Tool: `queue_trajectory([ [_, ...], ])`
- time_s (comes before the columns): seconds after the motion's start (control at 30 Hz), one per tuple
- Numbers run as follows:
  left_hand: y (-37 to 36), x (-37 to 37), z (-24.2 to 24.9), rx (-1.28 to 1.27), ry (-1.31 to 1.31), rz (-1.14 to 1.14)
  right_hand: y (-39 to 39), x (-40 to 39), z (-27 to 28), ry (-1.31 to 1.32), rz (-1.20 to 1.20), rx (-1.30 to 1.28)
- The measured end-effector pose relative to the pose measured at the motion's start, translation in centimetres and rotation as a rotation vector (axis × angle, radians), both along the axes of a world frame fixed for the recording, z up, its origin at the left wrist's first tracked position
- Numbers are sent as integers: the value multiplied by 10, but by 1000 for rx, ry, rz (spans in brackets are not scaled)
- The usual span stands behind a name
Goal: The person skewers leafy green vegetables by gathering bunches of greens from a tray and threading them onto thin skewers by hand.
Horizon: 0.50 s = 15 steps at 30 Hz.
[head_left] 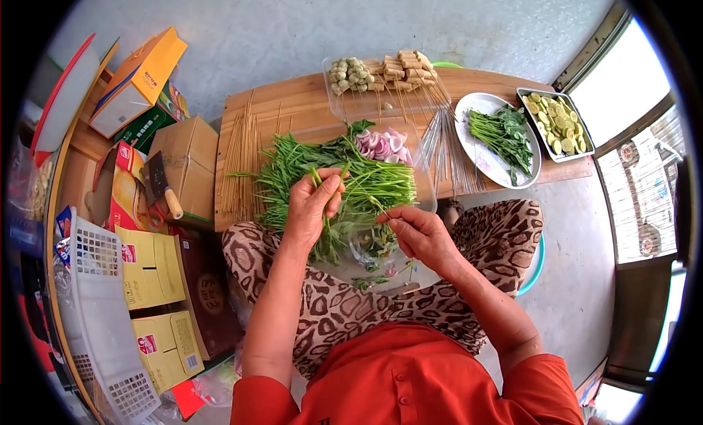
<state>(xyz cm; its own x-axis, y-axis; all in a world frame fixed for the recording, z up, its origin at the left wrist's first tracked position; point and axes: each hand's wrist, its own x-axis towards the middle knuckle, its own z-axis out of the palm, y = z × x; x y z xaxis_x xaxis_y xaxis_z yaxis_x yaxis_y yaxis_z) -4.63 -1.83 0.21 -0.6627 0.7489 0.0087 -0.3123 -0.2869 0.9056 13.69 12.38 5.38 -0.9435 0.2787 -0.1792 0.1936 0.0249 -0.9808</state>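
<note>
Above the orange shirt [410,381], the left hand [311,205] gripped green stalks [344,183] while the right hand [417,231] pinched one, mid-sorting; threading onto a skewer [245,154] likely called for steady alignment.

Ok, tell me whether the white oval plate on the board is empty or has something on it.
Not empty. The white oval plate holds a bunch of leafy greens lying across it, with bare rim showing along its near side.
</note>
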Motion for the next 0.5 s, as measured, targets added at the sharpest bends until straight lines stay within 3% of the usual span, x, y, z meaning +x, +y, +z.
queue_trajectory([
  [0.2,-1,0,2,-65,185,41,1,1,6,-18,-3,47],
  [0.3,2,6,3,-107,239,-77,3,-4,8,-25,7,114],
  [0.43,7,13,3,-123,297,-105,5,-11,6,-51,-25,-10],
  [0.5,9,11,3,-146,376,67,5,-11,8,-48,-32,-69],
])
